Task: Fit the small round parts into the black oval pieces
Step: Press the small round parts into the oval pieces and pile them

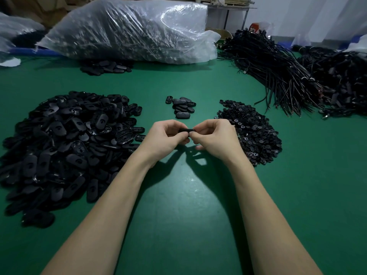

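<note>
Both hands meet above the middle of the green table (178,195). My left hand (166,136) and my right hand (215,136) together pinch one black oval piece (186,130), seen edge-on between the fingertips. Whether a round part sits in it is hidden by the fingers. A large heap of black oval pieces (65,143) lies to the left. To the right lies a heap of small round parts (250,132). A small pile of oval pieces (181,107) rests just beyond the hands.
A big clear plastic bag (129,30) full of dark parts lies at the back, with a few oval pieces (105,67) in front of it. Bundles of black cables (288,76) cover the right rear of the table.
</note>
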